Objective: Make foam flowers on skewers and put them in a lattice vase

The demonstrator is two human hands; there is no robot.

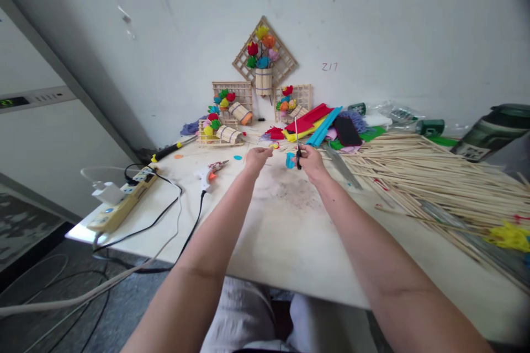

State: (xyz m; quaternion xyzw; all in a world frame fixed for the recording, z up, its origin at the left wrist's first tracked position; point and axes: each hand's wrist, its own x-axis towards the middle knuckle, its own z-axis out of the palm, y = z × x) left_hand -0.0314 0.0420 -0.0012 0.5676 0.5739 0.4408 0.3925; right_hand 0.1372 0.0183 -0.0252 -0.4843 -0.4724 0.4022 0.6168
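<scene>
My right hand (311, 162) is closed around the black handles of a pair of scissors (298, 155), whose blades point up and away from me. A crumpled blue piece (290, 160) shows beside the handles; I cannot tell whether it is held or lies on the table. My left hand (258, 159) is pinched, its fingertips facing the scissors. Whatever is between those fingertips is too small to make out. Just beyond them is a small yellow and red scrap (275, 146). A blue oval piece (237, 158) lies left of my left hand.
A glue gun (207, 176) and power strip (120, 204) with cables occupy the left. Stick lattices with colourful flowers (264, 55) stand at the back. Coloured sheets (308, 118), a metal ruler (343, 166), many thin sticks (430, 176) and a dark bottle (492, 132) are on the right.
</scene>
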